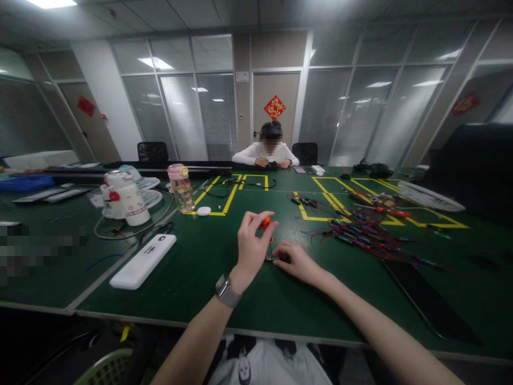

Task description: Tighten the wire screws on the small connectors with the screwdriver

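My left hand (253,241), with a watch on its wrist, is closed around the orange handle of a screwdriver (267,223). The screwdriver stands roughly upright, its thin shaft pointing down at a small green circuit board (270,258) on the table. Whether the tip touches the board is too small to tell. My right hand (295,261) rests low on the table, thumb and fingers pinched at the board's right edge. Part of the board is hidden behind my fingers.
Tangled red and blue wires with small boards (363,232) lie to the right, near a dark flat tablet-like slab (430,299). On the left are a white power bank (144,262), a white bottle (130,200) and a clear pink-lidded bottle (181,190). A person (266,149) sits opposite.
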